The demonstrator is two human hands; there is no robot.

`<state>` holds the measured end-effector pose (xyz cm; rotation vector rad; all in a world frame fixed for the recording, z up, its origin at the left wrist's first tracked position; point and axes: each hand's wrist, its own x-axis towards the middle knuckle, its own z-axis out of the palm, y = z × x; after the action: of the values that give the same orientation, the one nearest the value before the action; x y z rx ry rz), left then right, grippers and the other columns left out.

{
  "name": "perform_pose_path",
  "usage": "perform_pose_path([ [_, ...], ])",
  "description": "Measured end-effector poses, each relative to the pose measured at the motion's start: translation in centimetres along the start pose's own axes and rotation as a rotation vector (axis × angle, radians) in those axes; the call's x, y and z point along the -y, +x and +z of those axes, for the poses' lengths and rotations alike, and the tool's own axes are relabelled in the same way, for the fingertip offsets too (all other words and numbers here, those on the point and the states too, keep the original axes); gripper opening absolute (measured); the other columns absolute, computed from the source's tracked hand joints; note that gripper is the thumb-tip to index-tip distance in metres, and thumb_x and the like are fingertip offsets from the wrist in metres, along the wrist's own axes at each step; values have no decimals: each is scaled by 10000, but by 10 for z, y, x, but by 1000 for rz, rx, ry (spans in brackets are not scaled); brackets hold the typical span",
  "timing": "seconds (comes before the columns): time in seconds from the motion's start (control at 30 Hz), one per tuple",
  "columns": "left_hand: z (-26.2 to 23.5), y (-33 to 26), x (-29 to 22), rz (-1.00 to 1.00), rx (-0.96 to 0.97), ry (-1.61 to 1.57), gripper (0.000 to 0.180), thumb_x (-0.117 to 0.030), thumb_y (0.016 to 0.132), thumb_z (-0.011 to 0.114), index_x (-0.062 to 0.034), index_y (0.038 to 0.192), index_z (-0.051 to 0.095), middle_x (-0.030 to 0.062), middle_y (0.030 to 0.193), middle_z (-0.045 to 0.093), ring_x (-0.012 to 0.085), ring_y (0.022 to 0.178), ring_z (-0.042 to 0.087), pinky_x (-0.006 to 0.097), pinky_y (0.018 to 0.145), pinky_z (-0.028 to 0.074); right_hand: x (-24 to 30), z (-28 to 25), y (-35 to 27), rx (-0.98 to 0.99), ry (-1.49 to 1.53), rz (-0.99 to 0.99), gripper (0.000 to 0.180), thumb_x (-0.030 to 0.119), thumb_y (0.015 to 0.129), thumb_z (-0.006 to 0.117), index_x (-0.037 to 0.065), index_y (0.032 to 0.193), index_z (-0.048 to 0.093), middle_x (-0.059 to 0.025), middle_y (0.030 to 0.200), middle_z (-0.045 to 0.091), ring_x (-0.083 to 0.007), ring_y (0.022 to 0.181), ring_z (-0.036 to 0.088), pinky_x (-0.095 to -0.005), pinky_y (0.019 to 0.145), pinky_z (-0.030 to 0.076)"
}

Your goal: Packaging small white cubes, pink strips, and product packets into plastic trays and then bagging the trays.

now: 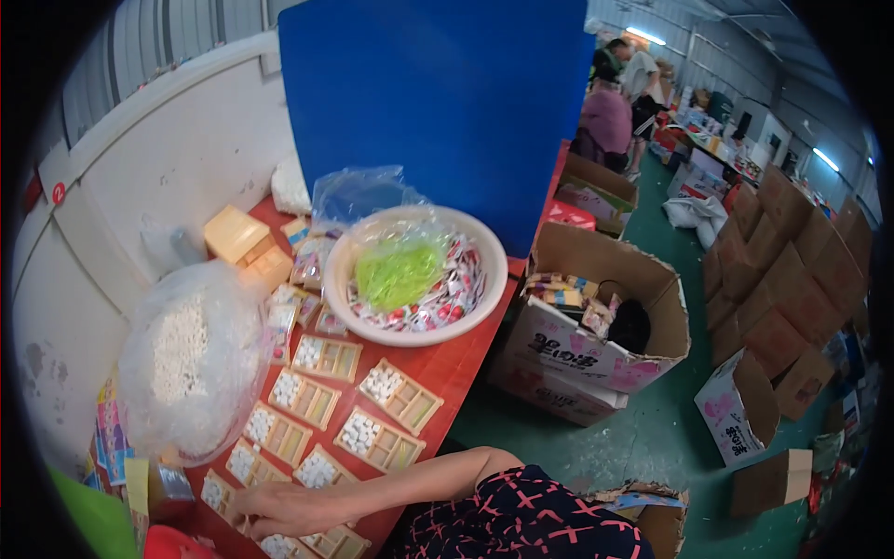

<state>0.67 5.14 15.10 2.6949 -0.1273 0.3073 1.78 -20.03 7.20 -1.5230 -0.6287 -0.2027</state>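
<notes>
My right hand (284, 508) reaches in from the lower right across the table. Its fingers bend downward and close over a small tan tray (216, 492) at the near left; what they pinch, if anything, is hidden. Around it lie several similar compartment trays, such as one tray (380, 442) and another tray (400, 396), with small white pieces in one end and other compartments without them. A large clear bag (191, 359) of white pieces lies left of the trays. My left hand is out of view.
A pale basin (498, 279) with small wrapped packets and a bright green bag (399, 277) stands at the back of the red table (470, 359). Stacked tan trays (237, 235) sit by the wall. To the right stands an open carton (596, 349); people (610, 116) are farther off.
</notes>
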Motion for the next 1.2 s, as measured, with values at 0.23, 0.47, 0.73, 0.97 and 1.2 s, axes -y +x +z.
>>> perform_pose_path([
  [0.23,158,-24,-112,34,311,-764,190,-78,768,624,-2,919,537,70,863,574,123,790,537,248,678,446,-6,-61,-65,-101,30,525,106,39,767,576,7,867,585,-83,842,621,-138,797,594,-269,648,479],
  [0.47,201,-36,-145,-40,676,-968,139,-113,818,627,-8,848,542,48,728,600,76,625,565,209,537,450,-11,-99,-114,-421,297,735,87,-44,789,535,17,841,568,-37,708,561,-91,597,531,-208,545,456],
  [0.73,236,-17,-142,-314,688,-1274,96,-78,837,594,-13,897,557,18,765,579,50,670,541,188,587,447,-57,-169,-73,-752,-274,524,188,22,827,481,-15,1001,543,-33,737,566,-60,622,486,-206,558,401],
  [0.97,247,2,-144,-508,636,-1497,132,-99,835,586,-6,922,550,19,811,553,55,718,525,187,619,441,-131,-229,-61,-574,-801,430,156,44,860,462,-27,962,556,-74,762,593,-132,681,524,-257,647,428],
  [1.2,252,21,-143,-408,516,-1411,122,-40,817,554,-2,929,522,23,821,554,57,715,528,197,610,443,-87,-201,-49,-412,-1182,435,243,77,820,555,3,1051,564,-122,886,564,-211,814,551,-288,736,439],
])
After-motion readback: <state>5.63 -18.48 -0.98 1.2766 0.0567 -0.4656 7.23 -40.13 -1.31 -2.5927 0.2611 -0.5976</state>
